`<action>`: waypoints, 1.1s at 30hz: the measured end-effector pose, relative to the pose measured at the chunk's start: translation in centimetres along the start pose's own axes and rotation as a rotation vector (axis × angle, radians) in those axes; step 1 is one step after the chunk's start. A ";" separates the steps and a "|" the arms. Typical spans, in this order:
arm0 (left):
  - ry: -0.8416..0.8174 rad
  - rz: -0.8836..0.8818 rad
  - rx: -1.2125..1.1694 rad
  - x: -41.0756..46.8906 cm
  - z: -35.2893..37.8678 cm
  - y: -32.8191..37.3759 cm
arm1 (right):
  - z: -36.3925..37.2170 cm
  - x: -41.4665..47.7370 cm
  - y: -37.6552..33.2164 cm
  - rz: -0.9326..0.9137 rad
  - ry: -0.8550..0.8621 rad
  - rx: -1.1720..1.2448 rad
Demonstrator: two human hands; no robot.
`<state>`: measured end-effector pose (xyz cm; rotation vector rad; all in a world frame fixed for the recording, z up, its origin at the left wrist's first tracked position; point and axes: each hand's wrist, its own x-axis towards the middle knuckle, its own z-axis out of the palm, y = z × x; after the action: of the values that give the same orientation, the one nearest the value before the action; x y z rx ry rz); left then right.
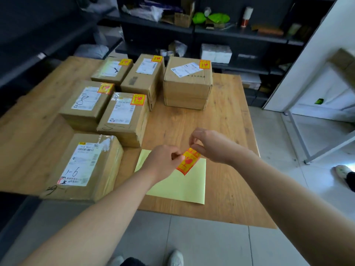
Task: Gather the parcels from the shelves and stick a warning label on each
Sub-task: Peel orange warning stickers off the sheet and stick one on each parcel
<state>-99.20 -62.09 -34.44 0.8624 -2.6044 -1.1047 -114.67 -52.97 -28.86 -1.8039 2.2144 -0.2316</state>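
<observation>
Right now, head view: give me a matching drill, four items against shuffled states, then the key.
Items
1. parcel marked 1-6
2. warning label
3. yellow backing sheet
4. far right parcel

States
A. lies flat on the table
B. pinched between the left hand and the right hand
C. not yet labelled
D. already labelled on top

Pairs: 1-C, 2-B, 3-A, 4-D
</observation>
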 end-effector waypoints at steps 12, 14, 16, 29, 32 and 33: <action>0.349 -0.348 -0.571 -1.3 -9.2 -5.2 | 1.9 8.1 -7.1 0.217 0.140 0.463; 0.353 -0.371 -0.629 -1.1 -10.5 -6.4 | 2.2 9.5 -9.1 0.229 0.115 0.546; 0.343 -0.382 -0.674 -0.9 -12.2 -7.7 | 2.5 10.9 -10.9 0.259 0.118 0.614; 0.128 -0.356 -0.478 0.1 -20.1 -17.8 | 5.6 16.3 -17.6 0.548 0.053 0.851; 0.026 -0.344 -0.386 0.4 -19.7 -18.4 | 6.6 16.5 -18.3 0.577 0.030 0.865; 0.007 -0.335 -0.367 0.5 -19.6 -18.4 | 6.8 16.5 -18.5 0.588 0.033 0.863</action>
<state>-84.11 -84.34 -33.63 1.2278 -2.1912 -1.5939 -98.39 -72.61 -31.74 -0.6809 2.0557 -0.9065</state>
